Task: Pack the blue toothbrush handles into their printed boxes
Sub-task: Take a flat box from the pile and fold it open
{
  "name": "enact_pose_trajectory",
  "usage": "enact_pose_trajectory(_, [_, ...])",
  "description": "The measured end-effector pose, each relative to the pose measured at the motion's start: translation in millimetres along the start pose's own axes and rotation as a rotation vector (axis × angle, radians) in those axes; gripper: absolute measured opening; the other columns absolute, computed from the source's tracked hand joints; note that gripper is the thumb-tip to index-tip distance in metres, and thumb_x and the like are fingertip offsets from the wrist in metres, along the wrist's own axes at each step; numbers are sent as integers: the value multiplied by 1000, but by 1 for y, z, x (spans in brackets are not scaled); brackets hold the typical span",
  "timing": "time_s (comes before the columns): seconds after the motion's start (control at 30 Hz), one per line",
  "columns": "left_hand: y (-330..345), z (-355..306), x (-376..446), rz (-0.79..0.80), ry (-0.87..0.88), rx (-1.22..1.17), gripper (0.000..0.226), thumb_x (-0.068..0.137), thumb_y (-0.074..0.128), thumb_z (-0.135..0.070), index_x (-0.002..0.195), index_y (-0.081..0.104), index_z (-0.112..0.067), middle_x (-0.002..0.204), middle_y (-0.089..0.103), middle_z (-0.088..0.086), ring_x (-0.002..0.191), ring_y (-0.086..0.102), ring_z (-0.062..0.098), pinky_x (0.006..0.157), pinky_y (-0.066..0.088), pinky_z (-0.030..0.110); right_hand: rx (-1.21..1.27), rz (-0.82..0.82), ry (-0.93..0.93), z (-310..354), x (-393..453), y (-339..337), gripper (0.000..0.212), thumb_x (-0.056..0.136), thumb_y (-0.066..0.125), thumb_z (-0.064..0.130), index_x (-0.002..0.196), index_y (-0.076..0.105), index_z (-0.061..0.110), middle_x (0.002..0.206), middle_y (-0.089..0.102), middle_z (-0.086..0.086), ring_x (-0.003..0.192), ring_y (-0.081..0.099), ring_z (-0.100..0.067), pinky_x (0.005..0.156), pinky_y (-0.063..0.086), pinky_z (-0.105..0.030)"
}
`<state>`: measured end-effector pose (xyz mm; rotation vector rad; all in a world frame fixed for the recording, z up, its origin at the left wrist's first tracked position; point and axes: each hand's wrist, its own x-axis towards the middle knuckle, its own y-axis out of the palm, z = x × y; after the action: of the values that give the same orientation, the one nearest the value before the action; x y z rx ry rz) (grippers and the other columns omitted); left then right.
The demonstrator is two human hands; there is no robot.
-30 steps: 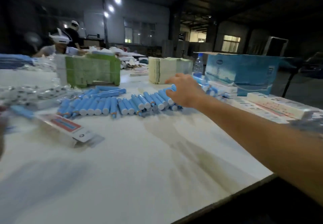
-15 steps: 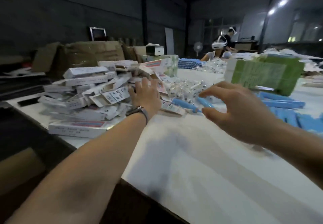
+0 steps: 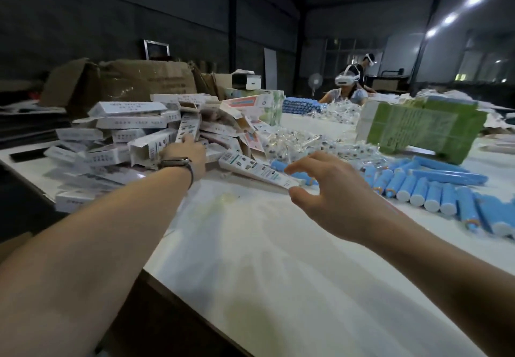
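Observation:
A heap of white printed boxes [image 3: 133, 133] covers the table's left side. My left hand [image 3: 186, 156], a watch on its wrist, reaches into the heap with fingers stretched out, fingertips touching an upright box [image 3: 189, 128]. My right hand [image 3: 328, 189] hovers over the table with fingers spread and holds nothing. Just beyond it a printed box [image 3: 256, 171] lies flat, with a blue toothbrush handle [image 3: 289, 171] behind it. Several more blue handles [image 3: 420, 189] lie in a row at the right.
Clear plastic packets [image 3: 306, 142] are strewn behind the flat box. A green-sided block [image 3: 418, 128] stands at the back right, brown cartons [image 3: 125, 83] behind the heap. Two people with headsets [image 3: 348, 86] work at the far end. The table edge [image 3: 156, 276] runs diagonally on my left.
The view swung left from the row of handles to the box heap. My left hand came into view and pushed into the heap; my right hand left the handles and moved towards the flat box.

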<state>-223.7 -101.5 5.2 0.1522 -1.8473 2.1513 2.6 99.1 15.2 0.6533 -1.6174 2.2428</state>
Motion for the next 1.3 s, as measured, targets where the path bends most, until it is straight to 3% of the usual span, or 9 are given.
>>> enact_pose_trajectory(0.17, [-38, -23, -16, -146, 188, -11, 49, 93, 52, -56, 117, 58, -14, 107, 53, 7, 90, 59, 29, 68, 42, 35, 40, -7, 42, -2, 12, 12, 33, 89, 60, 33, 122, 63, 30, 123, 57, 7, 115, 53, -19, 98, 44, -42])
enact_pose_trajectory(0.37, [-71, -59, -57, -54, 361, -295, 23, 88, 56, -28, 109, 52, -20, 104, 46, 3, 92, 57, 26, 81, 56, 42, 113, -47, 167, -20, 24, 24, 34, 86, 64, 27, 120, 64, 28, 117, 60, 4, 107, 56, -17, 93, 45, -34])
enact_pose_trajectory(0.5, [-75, -85, -70, 146, 332, -919, 31, 93, 59, -30, 122, 51, -23, 101, 59, 0, 85, 62, 16, 57, 52, 31, 150, -87, 218, -32, 27, 30, 54, 84, 67, 20, 135, 51, 27, 117, 58, 1, 104, 56, -19, 92, 47, -38])
enact_pose_trajectory(0.63, [-69, -110, -79, 394, 121, -1566, 61, 98, 58, -30, 147, 22, -36, 99, 61, 5, 81, 67, 22, 43, 53, 26, 176, -108, 198, -41, 28, 30, 72, 83, 67, 11, 145, 36, 33, 127, 53, -1, 110, 54, -20, 84, 45, -36])
enact_pose_trajectory(0.8, [-46, -134, -86, 512, -11, -1922, 74, 100, 56, -34, 147, 3, -56, 107, 64, 12, 85, 70, 32, 66, 62, 47, 302, 151, 130, -54, 24, 18, 95, 78, 61, -7, 149, 28, 48, 144, 38, 9, 129, 44, -14, 83, 53, -26])
enact_pose_trajectory(0.9, [-45, -137, -88, 654, 46, -2117, 45, 106, 40, -32, 149, 27, -37, 107, 67, 13, 84, 69, 30, 62, 58, 42, 371, 220, 42, -65, 19, 8, 90, 79, 68, -6, 148, 36, 43, 148, 35, 12, 136, 37, -9, 102, 48, -36])
enact_pose_trajectory(1.0, [-44, -134, -94, 911, 143, -2129, 40, 105, 32, -40, 116, 62, -16, 89, 68, 12, 75, 66, 26, 64, 53, 37, 296, 190, -47, -75, 12, -1, 63, 85, 75, 14, 140, 51, 34, 137, 45, 19, 124, 46, -3, 102, 43, -32])
enact_pose_trajectory(1.2, [-31, -140, -103, 319, 279, -1790, 58, 104, 39, -50, 64, 75, -31, 59, 63, -11, 67, 48, 15, 55, 34, 27, 158, -14, -41, -78, 2, -13, 22, 90, 68, 34, 112, 67, 31, 94, 66, 15, 76, 61, -7, 77, 53, -38])
enact_pose_trajectory(1.3, [-30, -143, -102, 83, 345, -1951, 49, 88, 36, -64, 90, 69, -28, 88, 69, -3, 87, 58, 17, 74, 41, 33, 381, -142, 119, -74, 4, -14, 13, 98, 56, 33, 102, 62, 22, 97, 70, 6, 67, 65, -14, 65, 55, -41])
